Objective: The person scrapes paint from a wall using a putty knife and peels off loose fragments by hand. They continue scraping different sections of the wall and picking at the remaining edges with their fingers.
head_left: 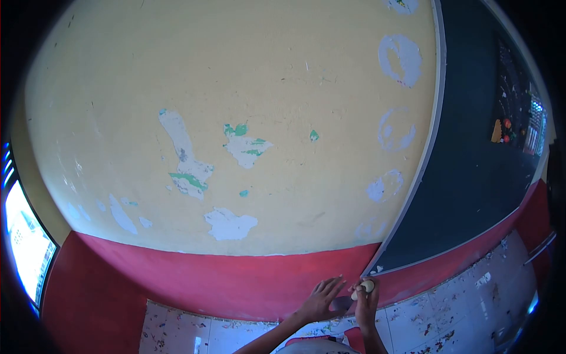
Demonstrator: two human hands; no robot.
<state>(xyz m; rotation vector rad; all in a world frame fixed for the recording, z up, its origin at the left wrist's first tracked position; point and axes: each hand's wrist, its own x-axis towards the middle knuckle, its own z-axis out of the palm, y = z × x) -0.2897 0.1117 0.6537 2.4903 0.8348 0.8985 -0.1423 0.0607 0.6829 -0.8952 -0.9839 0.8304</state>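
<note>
Pale clothing [318, 348] lay nearest the camera, along the bottom edge. Just above, right of centre in the lower frame, a cream, rounded object [368, 286] of unclear material sat in the right hand [367, 304], whose fingers curled around it. A flat, dark grey shape [341, 304] showed beside the left hand [319, 304], whose fingers were extended, contact uncertain. Gripping seemed the step in hand; the next move seemingly called for a steady hold. Beyond stood a cream-and-red wall [295, 206] and a dark, grey-framed board [466, 159]

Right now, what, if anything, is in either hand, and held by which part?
The right hand holds a small, pale cream, rounded object, fingers closed around it; which part is too small to tell. The left hand, fingers spread, visibly grips nothing.
</note>
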